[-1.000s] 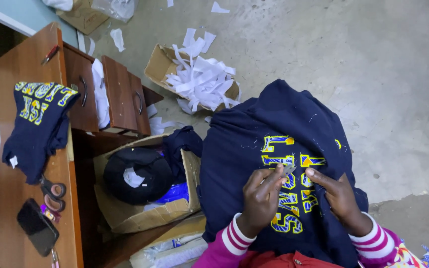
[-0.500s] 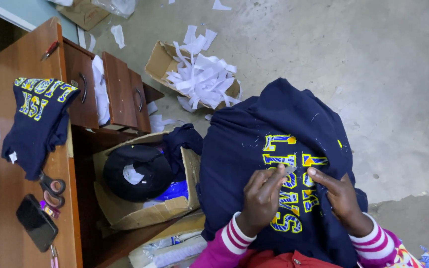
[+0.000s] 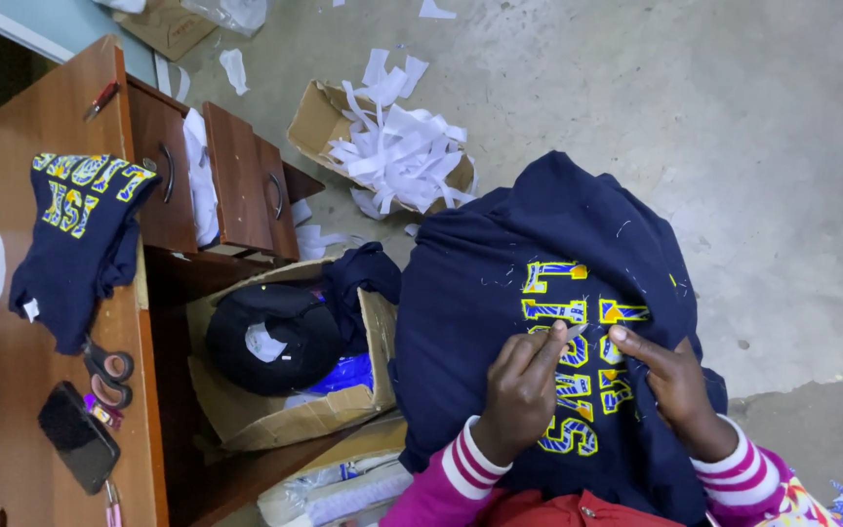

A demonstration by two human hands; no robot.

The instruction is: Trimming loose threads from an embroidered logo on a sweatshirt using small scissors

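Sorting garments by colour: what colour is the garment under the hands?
Navy blue garment with yellow and blue lettering, clearest in the head view.
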